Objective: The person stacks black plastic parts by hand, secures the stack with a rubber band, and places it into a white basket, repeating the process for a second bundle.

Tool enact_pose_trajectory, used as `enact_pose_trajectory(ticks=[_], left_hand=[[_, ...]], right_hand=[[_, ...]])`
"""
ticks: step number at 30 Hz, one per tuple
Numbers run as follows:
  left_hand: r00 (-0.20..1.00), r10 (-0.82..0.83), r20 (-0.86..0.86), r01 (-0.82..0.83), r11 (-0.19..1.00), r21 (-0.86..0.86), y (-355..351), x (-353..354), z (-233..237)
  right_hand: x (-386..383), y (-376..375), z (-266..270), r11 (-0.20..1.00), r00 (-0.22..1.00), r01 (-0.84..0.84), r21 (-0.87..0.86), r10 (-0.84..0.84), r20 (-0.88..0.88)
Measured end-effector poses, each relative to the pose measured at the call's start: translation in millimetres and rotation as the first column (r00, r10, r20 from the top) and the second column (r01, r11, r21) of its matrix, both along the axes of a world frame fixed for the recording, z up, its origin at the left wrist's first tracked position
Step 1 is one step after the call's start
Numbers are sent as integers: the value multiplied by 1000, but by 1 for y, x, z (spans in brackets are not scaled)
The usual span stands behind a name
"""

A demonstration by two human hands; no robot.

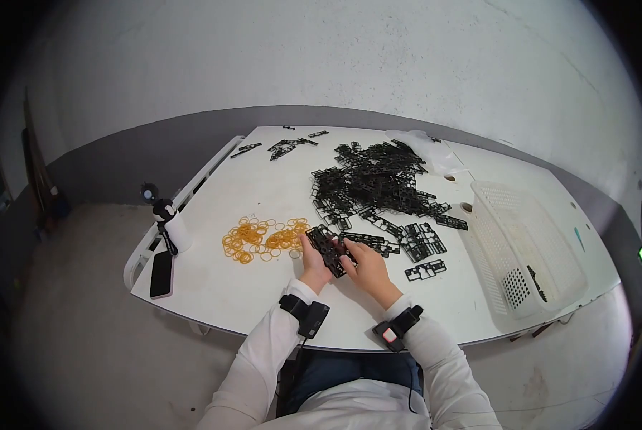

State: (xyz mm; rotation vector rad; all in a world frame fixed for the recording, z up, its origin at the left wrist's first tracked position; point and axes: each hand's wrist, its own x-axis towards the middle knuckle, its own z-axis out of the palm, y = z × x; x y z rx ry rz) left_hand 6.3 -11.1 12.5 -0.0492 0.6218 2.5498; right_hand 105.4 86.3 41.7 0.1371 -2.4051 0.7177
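Note:
A bundle of flat black plastic frames (324,246) with cut-out openings is held above the near middle of the table. My left hand (314,266) wraps around its left and lower side. On the right side, my right hand (369,269) has its fingers closed against the frames; some fingertips are hidden. Just left of my hands lie many yellow rubber bands (249,236) in a loose spread. More black frames (422,242) rest on the table right of my hands, and a single frame (426,269) lies nearer to me.
A large heap of black frames (371,179) covers the far middle of the white table (213,215). On the right stands a white perforated plastic basket (489,251). A phone (162,274) and a white bottle (177,229) are at the left edge. A clear plastic bag (425,149) lies behind.

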Motion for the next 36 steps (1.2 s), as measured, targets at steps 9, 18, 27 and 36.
enact_pose_trajectory(ticks=[9,18,27,36], left_hand=[[999,22,-32,-26,988,-154,1,6,4],[994,-32,-103,22,995,-96,1,6,0],[996,-24,-85,20,998,-54,2,11,5],[978,-123,-169,108,990,-92,-1,7,2]], right_hand=[[-1,-11,-5,995,989,-48,82,59,-135],[4,-15,-5,983,997,27,179,-13,-77],[3,-14,-10,976,998,17,216,-3,-66],[1,-10,-10,983,993,-57,175,75,-95]])
